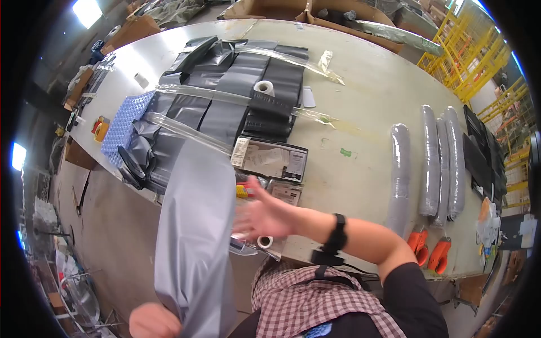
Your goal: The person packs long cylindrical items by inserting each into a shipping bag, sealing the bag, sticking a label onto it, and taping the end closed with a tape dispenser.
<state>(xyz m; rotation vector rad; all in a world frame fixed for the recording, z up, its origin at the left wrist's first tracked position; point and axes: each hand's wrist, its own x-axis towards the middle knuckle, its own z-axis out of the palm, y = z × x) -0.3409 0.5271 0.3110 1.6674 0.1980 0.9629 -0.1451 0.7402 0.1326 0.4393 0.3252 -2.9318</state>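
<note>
Currently I follow, from far away through the head camera, one long grey sheet (194, 236), and I take the table (360, 90) as my landmark. This sheet is mostly in front of the table's near edge. Its upper end reaches over that edge, beside the pile of dark sheets (197, 79), and its long axis runs from there down toward the person, almost straight.

At the sheet's lower left border is my left hand (156, 321). It is blurred, with the fingers looking curled, so I cannot tell if it grips the sheet. My right hand (265, 215) has its fingers spread wide at the table's near edge, close by the sheet's right border; whether they touch, I cannot tell.

As for containers, a flat clear package (273, 161) lies on the table, near that same edge, and shows white labels inside. On the table's right side, grey rolls (430, 163) lie in clear wrapping. Beyond the table's far edge stands an open cardboard box (267, 9), with dark bundles (333, 14) in its right part.
</note>
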